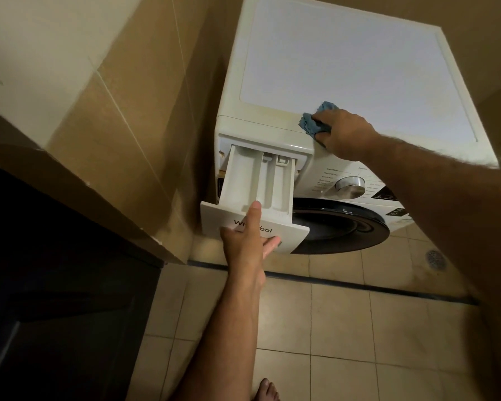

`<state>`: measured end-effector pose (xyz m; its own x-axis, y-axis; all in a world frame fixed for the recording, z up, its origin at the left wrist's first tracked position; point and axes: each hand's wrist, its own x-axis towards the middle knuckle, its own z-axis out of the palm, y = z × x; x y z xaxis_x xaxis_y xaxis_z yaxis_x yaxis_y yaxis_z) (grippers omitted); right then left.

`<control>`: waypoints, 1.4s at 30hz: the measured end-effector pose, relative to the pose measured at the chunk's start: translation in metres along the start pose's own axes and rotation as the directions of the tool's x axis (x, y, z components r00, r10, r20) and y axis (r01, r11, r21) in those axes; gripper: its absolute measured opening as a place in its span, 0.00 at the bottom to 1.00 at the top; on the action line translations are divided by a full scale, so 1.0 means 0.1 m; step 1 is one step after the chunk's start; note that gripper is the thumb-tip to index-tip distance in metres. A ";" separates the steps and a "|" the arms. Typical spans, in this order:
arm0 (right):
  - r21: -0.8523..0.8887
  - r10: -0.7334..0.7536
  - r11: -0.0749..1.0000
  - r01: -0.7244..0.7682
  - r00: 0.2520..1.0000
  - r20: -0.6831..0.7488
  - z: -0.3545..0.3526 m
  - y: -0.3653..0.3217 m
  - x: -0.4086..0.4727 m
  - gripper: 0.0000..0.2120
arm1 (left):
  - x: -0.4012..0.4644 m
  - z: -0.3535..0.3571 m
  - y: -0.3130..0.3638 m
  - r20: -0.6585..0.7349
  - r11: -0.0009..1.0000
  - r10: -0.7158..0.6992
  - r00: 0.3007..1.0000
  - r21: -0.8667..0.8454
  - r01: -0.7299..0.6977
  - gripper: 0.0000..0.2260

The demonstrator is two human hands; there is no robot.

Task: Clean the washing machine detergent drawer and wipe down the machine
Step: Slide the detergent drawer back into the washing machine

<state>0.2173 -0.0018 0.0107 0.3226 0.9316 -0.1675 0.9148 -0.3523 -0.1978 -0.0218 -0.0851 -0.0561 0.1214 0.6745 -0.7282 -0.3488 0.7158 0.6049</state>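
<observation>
Down at the front of the white washing machine (344,68), the long white plastic detergent drawer (258,183) sticks far out, and the left hand (245,241) holds its front, thumb on top and fingers curled under. Up on the front edge of the machine's flat top, the right hand (343,134) grips a scrunched blue cloth (315,120) and presses it down. I think the drawer could get yanked right out and drop on the tan floor tiles (344,328), because it hangs so far out and only one hand has it.
</observation>
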 end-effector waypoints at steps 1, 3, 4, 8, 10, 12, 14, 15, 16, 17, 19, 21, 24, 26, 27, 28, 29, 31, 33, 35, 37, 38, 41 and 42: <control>0.000 0.004 1.000 -0.004 1.000 -0.002 0.00 0.00 0.00 0.16 | 0.00 0.00 0.00 0.009 1.000 0.003 1.000 0.007 -0.003 0.29; -0.015 0.002 1.000 -0.002 1.000 -0.014 0.02 0.01 0.00 0.16 | 0.00 -0.04 0.00 0.058 0.999 -0.012 0.998 0.039 0.010 0.33; -0.031 -0.004 1.000 0.003 1.000 -0.026 0.04 0.02 -0.01 0.17 | 0.00 -0.07 0.01 0.096 0.998 -0.033 0.995 0.047 0.029 0.36; -0.101 0.006 0.995 -0.016 0.995 -0.098 0.13 0.03 -0.02 0.19 | 0.07 -0.20 0.02 0.240 0.990 -0.093 0.966 0.124 0.064 0.40; -0.110 0.001 0.994 -0.016 0.992 -0.129 0.16 0.04 -0.02 0.19 | 0.12 -0.21 0.03 0.257 0.984 -0.104 0.961 0.169 0.062 0.40; -0.119 0.001 0.993 -0.017 0.991 -0.134 0.19 0.04 -0.02 0.20 | 0.12 -0.22 0.03 0.262 0.982 -0.113 0.958 0.174 0.069 0.40; -0.121 0.008 0.992 -0.026 0.990 -0.143 0.20 0.04 -0.02 0.20 | 0.09 -0.22 0.04 0.290 0.985 -0.109 0.951 0.160 0.064 0.40; -0.122 0.011 0.992 -0.030 0.989 -0.148 0.21 0.04 -0.03 0.20 | 0.09 -0.22 0.04 0.304 0.986 -0.112 0.946 0.155 0.067 0.39; -0.122 0.012 0.992 -0.031 0.988 -0.152 0.22 0.04 -0.03 0.20 | 0.09 -0.22 0.04 0.314 0.986 -0.113 0.943 0.149 0.069 0.40; -0.119 0.012 0.992 -0.031 0.988 -0.156 0.22 0.04 -0.03 0.20 | 0.11 -0.22 0.03 0.316 0.987 -0.112 0.942 0.148 0.067 0.40; -0.109 0.008 0.994 -0.026 0.987 -0.163 0.24 0.05 -0.03 0.20 | 0.14 -0.22 0.01 0.304 0.985 -0.108 0.947 0.159 0.062 0.42; -0.098 0.009 0.995 -0.027 0.984 -0.176 0.23 0.06 -0.02 0.20 | 0.16 -0.22 -0.01 0.326 0.988 -0.097 0.941 0.149 0.050 0.43; -0.091 0.017 0.995 -0.034 0.983 -0.180 0.24 0.07 -0.03 0.20 | 0.24 -0.23 -0.05 0.357 0.989 -0.063 0.932 0.144 0.011 0.41; -0.092 0.017 0.995 -0.034 0.983 -0.182 0.25 0.07 -0.03 0.20 | 0.33 -0.21 -0.05 0.366 0.989 -0.056 0.929 0.148 0.001 0.37; -0.090 0.016 0.995 -0.033 0.983 -0.182 0.26 0.07 -0.03 0.20 | 0.36 -0.18 -0.04 0.382 0.988 -0.065 0.922 0.154 0.005 0.36; -0.086 0.016 0.996 -0.032 0.983 -0.184 0.26 0.07 -0.02 0.20 | 0.38 -0.16 -0.03 0.407 0.987 -0.074 0.911 0.162 0.007 0.34; -0.081 0.018 0.996 -0.034 0.982 -0.188 0.26 0.07 -0.03 0.20 | 0.39 -0.15 -0.03 0.426 0.984 -0.078 0.902 0.176 0.002 0.32; -0.075 0.022 0.996 -0.038 0.979 -0.201 0.26 0.08 -0.03 0.20 | 0.45 -0.11 0.00 0.432 0.974 -0.068 0.899 0.224 -0.034 0.31; -0.075 0.016 0.997 -0.032 0.978 -0.209 0.28 0.09 -0.03 0.20 | 0.57 -0.02 0.06 0.413 0.965 -0.056 0.909 0.256 -0.056 0.33; -0.065 0.012 0.998 -0.026 0.978 -0.208 0.30 0.10 -0.02 0.20 | 0.69 0.11 0.15 0.375 0.963 -0.040 0.926 0.261 -0.064 0.35; -0.039 0.025 0.999 -0.034 0.979 -0.202 0.31 0.10 -0.02 0.20 | 0.80 0.25 0.24 0.320 0.958 -0.035 0.947 0.282 -0.060 0.36; -0.030 0.033 0.999 -0.040 0.979 -0.201 0.32 0.11 -0.01 0.20 | 0.85 0.32 0.29 0.298 0.956 -0.038 0.954 0.287 -0.052 0.36; -0.032 0.020 0.999 -0.028 0.976 -0.215 0.34 0.13 -0.01 0.21 | 1.01 0.54 0.41 0.221 0.964 -0.074 0.973 0.264 0.013 0.33; -0.032 0.016 0.999 -0.024 0.976 -0.219 0.34 0.13 -0.01 0.21 | 1.05 0.62 0.43 0.180 0.967 -0.075 0.981 0.255 0.027 0.33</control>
<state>0.2207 -0.0105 -0.0246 0.3826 0.9228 0.0446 0.9143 -0.3712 -0.1623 0.0337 0.0277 -0.0864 0.3122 0.6404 -0.7017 -0.0970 0.7563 0.6470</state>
